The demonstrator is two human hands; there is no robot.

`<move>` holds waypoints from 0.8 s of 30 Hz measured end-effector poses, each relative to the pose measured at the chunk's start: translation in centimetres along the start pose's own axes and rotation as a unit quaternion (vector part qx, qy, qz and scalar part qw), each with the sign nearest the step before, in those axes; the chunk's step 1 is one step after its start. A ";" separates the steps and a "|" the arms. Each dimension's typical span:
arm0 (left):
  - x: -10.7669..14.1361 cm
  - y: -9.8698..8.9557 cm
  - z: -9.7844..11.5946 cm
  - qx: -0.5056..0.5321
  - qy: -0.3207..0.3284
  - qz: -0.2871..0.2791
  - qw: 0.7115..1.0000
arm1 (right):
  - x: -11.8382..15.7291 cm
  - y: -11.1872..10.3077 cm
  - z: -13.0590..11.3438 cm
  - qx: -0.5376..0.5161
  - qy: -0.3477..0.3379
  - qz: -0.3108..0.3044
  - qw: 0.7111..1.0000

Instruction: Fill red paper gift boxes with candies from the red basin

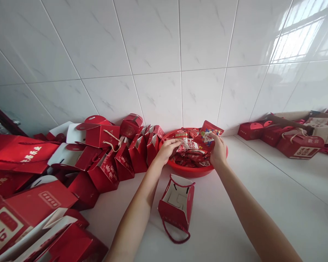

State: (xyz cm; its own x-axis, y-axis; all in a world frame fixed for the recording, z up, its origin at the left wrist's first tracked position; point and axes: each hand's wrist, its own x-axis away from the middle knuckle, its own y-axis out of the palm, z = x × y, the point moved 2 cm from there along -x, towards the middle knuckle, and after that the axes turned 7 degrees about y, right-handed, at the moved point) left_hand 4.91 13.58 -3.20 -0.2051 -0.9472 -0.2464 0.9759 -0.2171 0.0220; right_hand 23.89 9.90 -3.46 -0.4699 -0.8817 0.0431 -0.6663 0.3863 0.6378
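Observation:
A round red basin (192, 172) filled with wrapped red packets stands against the tiled wall. My right hand (218, 151) grips a red packet with a colourful print (207, 134) over the basin's right side. At the left side, the fingers of my left hand (169, 150) are pressed together by a small red and white packet (190, 144); whether they hold it is hard to make out. In front of the basin, between my forearms, an open red box (177, 200) with a white inside and dark red cord handles sits on the white surface.
Many red gift boxes (104, 174), several open, crowd the left side. A red bag (19, 153) lies among them. More red boxes (299, 143) and a cardboard carton (324, 134) stand at the right by the wall.

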 end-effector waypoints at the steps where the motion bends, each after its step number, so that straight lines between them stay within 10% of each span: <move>1: 0.0 -0.1 0.0 0.012 -0.002 0.010 1.000 | 0.0 0.0 0.0 0.000 -0.001 0.002 1.000; 9: 0.3 0.4 -0.2 -0.147 0.061 0.049 0.986 | -0.2 -0.1 0.2 0.000 -0.015 -0.006 1.000; 14: 1.2 0.7 0.9 -0.437 0.153 0.109 0.880 | -0.4 -0.2 0.3 0.010 -0.015 -0.014 1.000; 20: 1.3 1.9 1.0 -0.515 0.064 -0.147 0.842 | -0.1 0.0 0.1 0.024 -0.020 -0.016 0.999; 24: 0.9 2.6 1.0 -0.550 0.013 -0.219 0.806 | 0.2 0.1 0.0 0.022 -0.011 -0.017 1.000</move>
State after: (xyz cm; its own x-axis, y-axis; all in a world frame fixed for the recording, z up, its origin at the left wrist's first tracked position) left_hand 7.16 11.98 -2.44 -0.5605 -0.8280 -0.0178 0.2889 -0.1753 -0.9412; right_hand 23.75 9.80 -3.34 -0.4587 -0.8886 0.0058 -0.7068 0.3687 0.6038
